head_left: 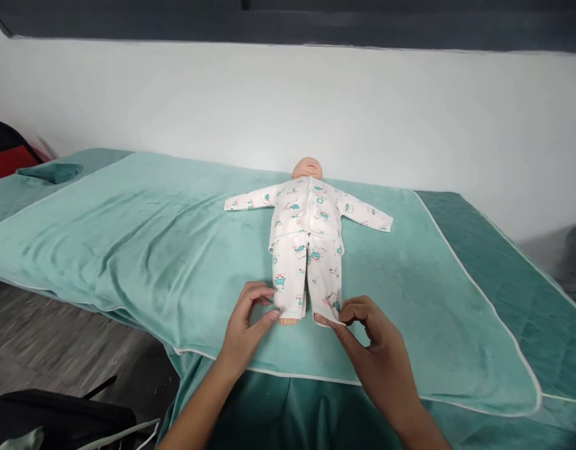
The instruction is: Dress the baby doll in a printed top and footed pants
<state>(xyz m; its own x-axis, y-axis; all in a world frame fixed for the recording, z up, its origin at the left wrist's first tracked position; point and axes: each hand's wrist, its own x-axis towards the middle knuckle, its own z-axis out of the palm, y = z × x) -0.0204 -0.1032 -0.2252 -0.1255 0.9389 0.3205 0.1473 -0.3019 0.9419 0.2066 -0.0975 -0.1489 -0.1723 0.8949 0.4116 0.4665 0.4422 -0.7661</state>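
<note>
A baby doll (307,167) lies on its back on a light teal blanket (152,250), arms spread, feet toward me. It wears a white printed top (307,212) and matching trousers (307,275). My left hand (247,325) has its fingers curled at the hem of the doll's trouser leg on my left, where a bare foot (288,321) sticks out. My right hand (370,350) pinches the hem of the other trouser leg between thumb and fingers.
The blanket covers a table draped in darker teal cloth (526,287), set against a white wall (288,106). A folded teal cloth (51,172) lies at the far left. A dark object (58,415) sits on the floor at lower left.
</note>
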